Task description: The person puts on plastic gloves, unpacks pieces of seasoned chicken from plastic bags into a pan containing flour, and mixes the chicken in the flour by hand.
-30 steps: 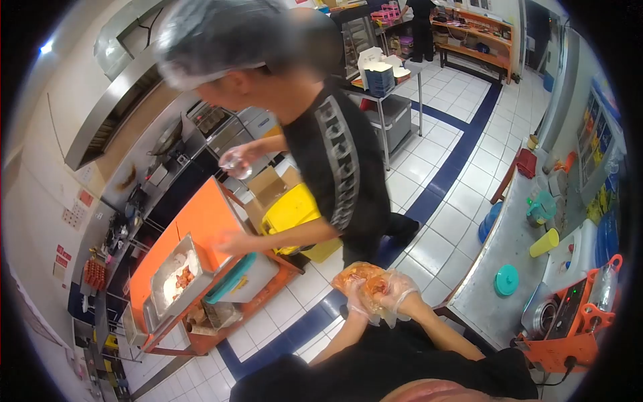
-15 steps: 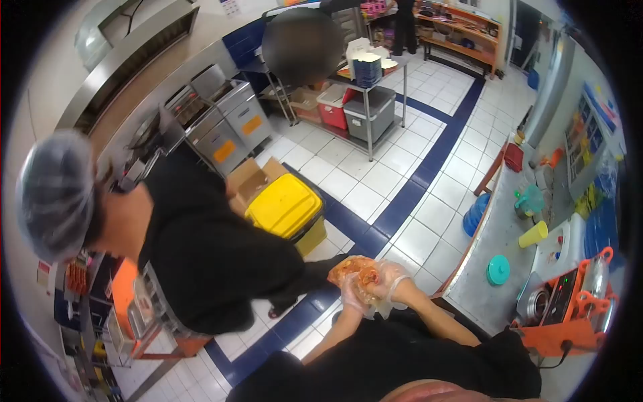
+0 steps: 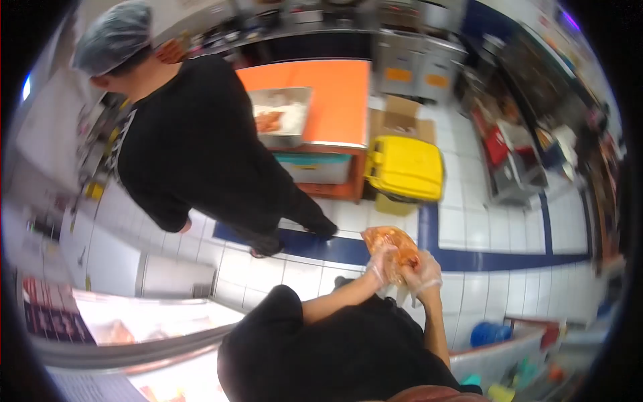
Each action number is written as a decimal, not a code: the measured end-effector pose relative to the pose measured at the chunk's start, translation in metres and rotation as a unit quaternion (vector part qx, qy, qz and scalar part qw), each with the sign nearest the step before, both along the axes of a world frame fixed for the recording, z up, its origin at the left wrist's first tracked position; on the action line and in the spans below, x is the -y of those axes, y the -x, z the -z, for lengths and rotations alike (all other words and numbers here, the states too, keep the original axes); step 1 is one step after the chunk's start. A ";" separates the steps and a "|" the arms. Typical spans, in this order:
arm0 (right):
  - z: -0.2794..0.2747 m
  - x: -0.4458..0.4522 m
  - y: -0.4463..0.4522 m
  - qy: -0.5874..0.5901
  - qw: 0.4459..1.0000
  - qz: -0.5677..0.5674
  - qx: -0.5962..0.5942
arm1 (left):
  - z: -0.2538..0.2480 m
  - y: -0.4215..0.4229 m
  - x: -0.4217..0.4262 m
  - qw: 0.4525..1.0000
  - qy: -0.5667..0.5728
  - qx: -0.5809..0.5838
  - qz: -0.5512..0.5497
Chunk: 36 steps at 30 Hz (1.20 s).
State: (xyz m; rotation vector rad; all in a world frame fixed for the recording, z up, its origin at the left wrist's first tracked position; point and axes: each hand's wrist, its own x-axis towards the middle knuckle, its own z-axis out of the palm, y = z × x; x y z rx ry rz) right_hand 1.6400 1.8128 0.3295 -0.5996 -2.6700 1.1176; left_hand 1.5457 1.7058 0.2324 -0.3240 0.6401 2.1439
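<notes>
A clear plastic bag of orange-red food, perhaps marinated meat (image 3: 390,238), is held in front of my body, over the floor. My left hand (image 3: 382,263), in a thin clear glove, is closed on the bag's near left side. On its right side my right hand (image 3: 423,273), gloved too, grips the bag near its gathered end. The fingers of both hands are partly hidden by the plastic and by blur.
A person in black with a hair net (image 3: 201,134) stands at the left. Beyond are an orange table (image 3: 335,100) bearing a metal tray (image 3: 288,139) of white powder and reddish pieces, and a yellow lidded bin (image 3: 407,167). A lit display case (image 3: 167,315) stands at the near left.
My view has turned left, bringing the orange table and tray into sight. The bag stays in both my hands. The other person now stands farther off, facing away to the left.
</notes>
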 end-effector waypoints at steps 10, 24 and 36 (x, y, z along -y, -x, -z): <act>-0.035 0.012 0.080 0.077 0.972 -0.215 -0.052 | -0.051 0.016 0.047 0.975 -0.016 0.066 -0.210; 0.057 0.117 0.278 0.220 0.882 -0.363 -0.203 | 0.017 0.158 0.142 0.818 0.067 -0.061 -0.568; 0.016 0.231 0.681 0.624 0.763 -0.161 0.057 | -0.075 0.543 0.261 0.832 0.040 -0.004 -0.553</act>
